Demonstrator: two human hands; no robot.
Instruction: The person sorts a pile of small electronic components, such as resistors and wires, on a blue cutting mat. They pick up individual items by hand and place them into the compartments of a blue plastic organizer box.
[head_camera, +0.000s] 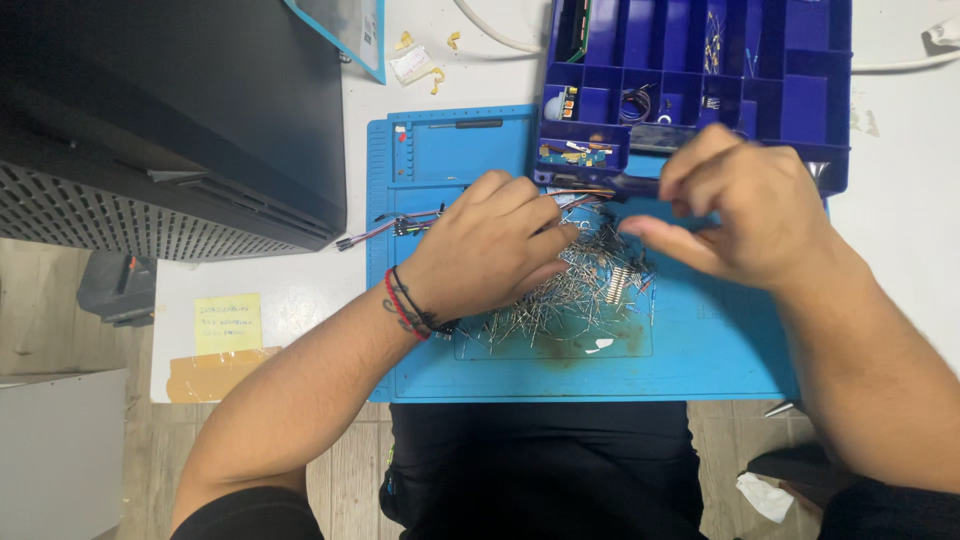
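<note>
While the black case (170, 120) sits at nine o'clock on the white surface (300, 290), my left hand (490, 250) lies curled, fingers down, on the pile of wire-legged components (580, 295) in the middle of the blue mat (700, 350); I cannot tell whether it grips any. At three o'clock of the pile my right hand (745, 215) hovers, thumb and fingers pinched nearly closed. At twelve o'clock stands the blue compartment box (800, 100).
</note>
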